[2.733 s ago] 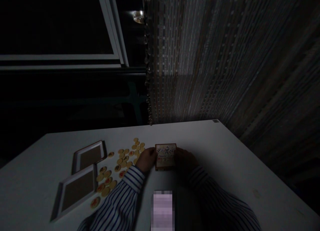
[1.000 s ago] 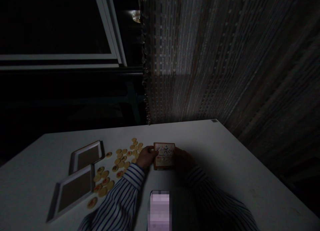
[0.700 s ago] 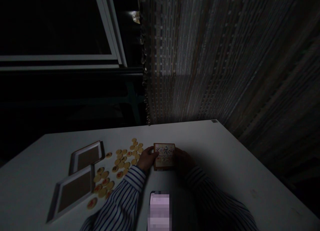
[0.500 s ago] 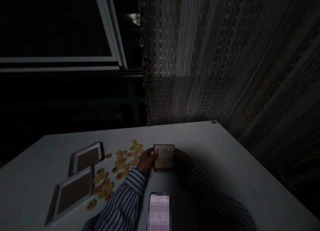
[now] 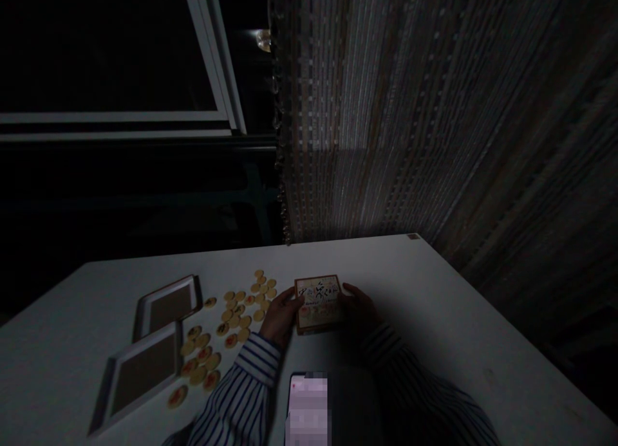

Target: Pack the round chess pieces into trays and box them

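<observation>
The small square box [image 5: 317,303], brown-edged with a printed pale lid, sits on the white table [image 5: 434,317] just ahead of me, held between both my hands. My left hand [image 5: 280,316] comes in from about 7 o'clock of the box, wrist bent, fingers curled onto its left edge with the thumb up near the top corner. My right hand [image 5: 360,307] mirrors it from 4 o'clock, in deep shadow; the fingers lie along the right edge with one tip showing near the upper right corner. Both hands press inward on the box rather than spreading flat. Whether the box is raised off the table or resting on it I cannot tell in this dim light. Both forearms wear striped sleeves [image 5: 241,394] and run back toward me at 6 o'clock.

At 9 o'clock of the box, round yellow game pieces [image 5: 236,314] lie scattered, the nearest just beside my left knuckles. Further out at 8 o'clock, two shallow trays [image 5: 145,343] lie side by side, corner to corner. A curtain [image 5: 410,111] hangs at 12 o'clock beyond the table.
</observation>
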{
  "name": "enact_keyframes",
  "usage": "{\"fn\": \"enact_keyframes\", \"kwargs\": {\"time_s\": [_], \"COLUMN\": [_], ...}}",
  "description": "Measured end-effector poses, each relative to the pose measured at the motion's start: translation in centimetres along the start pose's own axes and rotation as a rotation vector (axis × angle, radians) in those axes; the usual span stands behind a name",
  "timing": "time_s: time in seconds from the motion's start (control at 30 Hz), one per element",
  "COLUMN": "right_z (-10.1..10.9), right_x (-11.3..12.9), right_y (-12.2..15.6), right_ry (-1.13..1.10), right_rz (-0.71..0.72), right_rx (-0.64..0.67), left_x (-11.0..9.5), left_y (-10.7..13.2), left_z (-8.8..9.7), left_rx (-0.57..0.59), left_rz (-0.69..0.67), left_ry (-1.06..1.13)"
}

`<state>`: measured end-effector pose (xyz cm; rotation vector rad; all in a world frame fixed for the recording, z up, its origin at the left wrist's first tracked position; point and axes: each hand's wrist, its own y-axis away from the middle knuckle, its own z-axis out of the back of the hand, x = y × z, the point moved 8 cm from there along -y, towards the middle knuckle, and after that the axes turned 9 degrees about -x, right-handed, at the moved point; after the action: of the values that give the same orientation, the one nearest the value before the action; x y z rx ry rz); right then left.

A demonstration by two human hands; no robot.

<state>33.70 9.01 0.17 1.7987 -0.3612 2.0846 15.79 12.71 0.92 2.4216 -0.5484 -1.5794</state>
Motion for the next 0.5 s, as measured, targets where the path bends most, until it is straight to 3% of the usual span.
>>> {"fn": "enact_keyframes", "kwargs": {"time_s": [0.17, 0.3, 0.5], "right_z": [-1.2, -0.9, -0.6], "right_x": [1.4, 2.7, 3.4], "right_y": [0.6, 1.3, 1.8], "right_ry": [-0.250, -0.228, -0.236], "right_rz": [-0.023, -0.033, -0.046], "right_rx": [0.169, 0.171, 0.148], "left_x": [0.1, 0.1, 0.2], "left_y": [0.7, 1.3, 1.3], "left_z": [-0.6, -1.3, -1.3], "left_rx": [0.053, 0.078, -0.032], "left_rz": [0.001, 0.013, 0.016], "left_ry": [0.047, 0.063, 0.076]}}
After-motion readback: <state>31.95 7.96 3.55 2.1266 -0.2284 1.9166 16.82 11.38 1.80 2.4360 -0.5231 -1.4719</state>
